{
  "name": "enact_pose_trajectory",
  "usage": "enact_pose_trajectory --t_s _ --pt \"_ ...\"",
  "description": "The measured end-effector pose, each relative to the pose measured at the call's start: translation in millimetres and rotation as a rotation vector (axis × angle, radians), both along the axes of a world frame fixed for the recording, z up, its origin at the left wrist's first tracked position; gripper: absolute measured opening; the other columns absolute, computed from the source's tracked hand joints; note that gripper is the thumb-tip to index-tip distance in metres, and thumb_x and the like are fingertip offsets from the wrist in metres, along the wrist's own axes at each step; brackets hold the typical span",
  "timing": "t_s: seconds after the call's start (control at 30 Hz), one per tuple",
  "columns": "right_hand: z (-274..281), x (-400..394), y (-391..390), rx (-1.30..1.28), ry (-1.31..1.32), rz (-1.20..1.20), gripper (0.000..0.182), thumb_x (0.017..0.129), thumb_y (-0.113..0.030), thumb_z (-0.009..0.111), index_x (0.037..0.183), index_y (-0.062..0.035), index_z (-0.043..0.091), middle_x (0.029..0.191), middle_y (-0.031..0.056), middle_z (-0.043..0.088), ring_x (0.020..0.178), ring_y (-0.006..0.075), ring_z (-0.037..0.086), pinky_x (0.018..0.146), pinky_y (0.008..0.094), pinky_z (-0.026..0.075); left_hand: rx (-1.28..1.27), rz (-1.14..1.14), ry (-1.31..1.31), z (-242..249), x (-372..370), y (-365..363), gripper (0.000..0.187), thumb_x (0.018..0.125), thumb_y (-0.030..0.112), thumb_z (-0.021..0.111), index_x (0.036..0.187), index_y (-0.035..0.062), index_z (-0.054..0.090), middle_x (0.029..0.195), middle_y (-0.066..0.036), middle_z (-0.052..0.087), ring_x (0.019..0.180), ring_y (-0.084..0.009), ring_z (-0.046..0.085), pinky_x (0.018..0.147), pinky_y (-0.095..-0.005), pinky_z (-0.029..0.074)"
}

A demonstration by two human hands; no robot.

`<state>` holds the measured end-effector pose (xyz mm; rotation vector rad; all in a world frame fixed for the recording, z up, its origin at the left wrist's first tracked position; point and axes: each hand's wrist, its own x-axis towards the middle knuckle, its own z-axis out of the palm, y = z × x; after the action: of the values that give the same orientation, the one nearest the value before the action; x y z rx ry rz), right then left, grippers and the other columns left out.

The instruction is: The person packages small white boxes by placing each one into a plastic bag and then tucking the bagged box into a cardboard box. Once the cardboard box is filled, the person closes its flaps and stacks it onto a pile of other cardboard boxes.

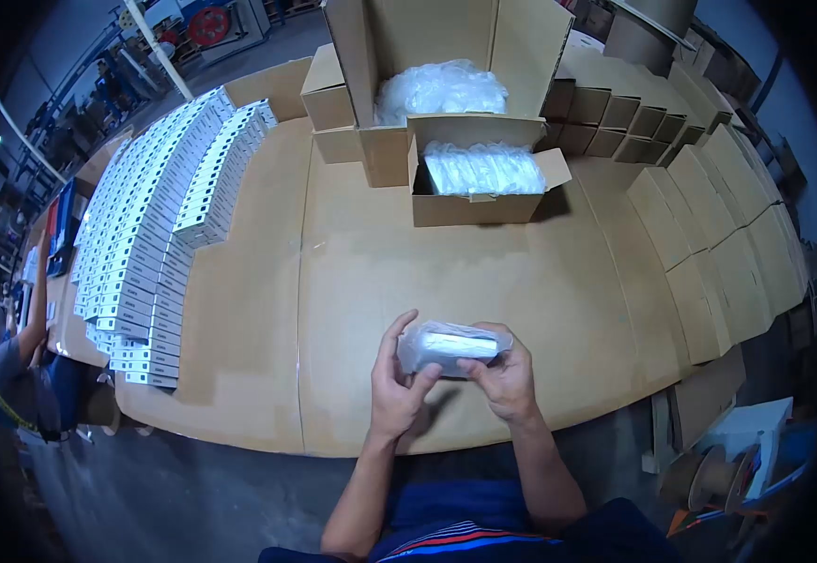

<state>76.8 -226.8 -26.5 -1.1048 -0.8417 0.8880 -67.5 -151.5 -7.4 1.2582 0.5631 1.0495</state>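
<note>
Near the front edge of the cardboard-covered table (352, 281), a small white item in a clear plastic bag (455, 345) is held up between both hands. My left hand (399, 383) grips its left end, thumb at the lower edge. The right end is in my right hand (505, 377), with the thumb on the near side. Beyond them stands an open cardboard box (474, 210) holding a row of plastic-wrapped items (483, 169). Behind that, a larger open carton (436, 28) contains more clear plastic bags (441, 89).
Stacked small white boxes (145, 216) line the left side. Brown cartons (709, 235) stand along the right, with more cardboard boxes (615, 113) at the back right. At the far left is another person (19, 366), arm stretched toward a table.
</note>
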Motion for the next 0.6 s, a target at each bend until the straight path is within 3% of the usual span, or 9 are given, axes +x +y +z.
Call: enact_pose_trajectory --t_s 0.03,0.13,0.17,0.27,0.37,0.43,0.53,0.6 --pt "1.5 3.9 -0.1 0.033 0.004 0.025 0.034 0.093 0.004 0.073 0.124 0.0012 0.062 0.119 0.0122 0.07 0.111 0.0156 0.065 0.097 0.0286 0.054 -0.027 0.0 0.011 -2.3 0.2 -0.9 0.039 0.103 0.011 0.065 0.139 -0.0026 0.057 0.127 -0.013 0.064 0.119 -0.0189 0.059 0.104 -0.0324 0.049" --pt "-2.3 14.7 -1.9 0.062 -0.079 0.107 0.022 0.094 0.007 0.069 0.115 0.0025 0.066 0.122 0.0135 0.07 0.112 0.0166 0.065 0.097 0.0295 0.054 -0.217 -0.093 0.033 -10.5 -2.6 2.2 0.034 0.104 0.011 0.063 0.136 -0.0012 0.06 0.124 -0.01 0.065 0.118 -0.018 0.06 0.103 -0.0316 0.049" --pt "-2.3 16.2 -2.0 0.069 -0.101 0.127 0.019 0.094 0.007 0.069 0.113 0.0033 0.066 0.123 0.0141 0.07 0.112 0.0168 0.065 0.098 0.0296 0.054 -0.218 -0.07 0.017 -8.5 -1.4 -1.1 0.023 0.105 0.011 0.061 0.123 -0.002 0.067 0.116 -0.007 0.068 0.109 -0.0148 0.062 0.095 -0.0297 0.051" --pt "-1.0 18.7 -2.6 0.039 -0.093 0.135 0.013 0.096 0.007 0.067 0.108 0.0053 0.067 0.122 0.0163 0.071 0.111 0.0179 0.067 0.098 0.0303 0.054 -0.304 0.001 0.02 -17.3 -2.9 -1.1 0.026 0.109 0.021 0.058 0.109 -0.0025 0.069 0.104 -0.008 0.068 0.086 -0.0081 0.062 0.075 -0.0251 0.055" --pt "0.7 20.4 -1.3 0.051 0.011 -0.043 0.008 0.097 0.005 0.066 0.105 0.0062 0.068 0.119 0.0184 0.072 0.109 0.02 0.068 0.098 0.0315 0.054 -0.403 0.11 0.008 -9.3 -1.7 -1.5 0.022 0.107 0.019 0.062 0.101 0.0012 0.073 0.089 0.0 0.067 0.073 -0.0036 0.052 0.063 -0.0219 0.04" --pt "1.0 22.0 0.7 0.08 0.036 -0.212 0.007 0.096 0.004 0.068 0.103 0.0048 0.071 0.124 0.021 0.07 0.113 0.0236 0.067 0.1 0.0346 0.053 -0.417 0.147 -0.021 -10.6 -0.5 1.3 0.022 0.107 0.021 0.062 0.1 0.0024 0.073 0.082 0.003 0.062 0.069 -0.0021 0.048 0.059 -0.0213 0.037" --pt "5.0 23.4 -0.1 0.257 -0.151 -0.099 0.011 0.093 0.003 0.071 0.104 0.0015 0.074 0.128 0.0199 0.068 0.115 0.0242 0.066 0.101 0.0354 0.052 -0.432 0.189 -0.059 -14.8 1.5 3.9 0.023 0.107 0.023 0.062 0.1 0.0033 0.073 0.076 0.006 0.058 0.064 -0.0007 0.044 0.056 -0.0207 0.034" --pt "14.7 22.4 -1.4 0.181 -0.33 0.023 0.022 0.086 0.0 0.079 0.108 -0.0023 0.077 0.13 0.0177 0.067 0.113 0.0238 0.067 0.095 0.0322 0.054 -0.434 0.19 -0.071 -17.2 2.8 3.3 0.023 0.107 0.023 0.062 0.103 0.0027 0.073 0.078 0.005 0.059 0.065 -0.0011 0.045 0.056 -0.0209 0.035"
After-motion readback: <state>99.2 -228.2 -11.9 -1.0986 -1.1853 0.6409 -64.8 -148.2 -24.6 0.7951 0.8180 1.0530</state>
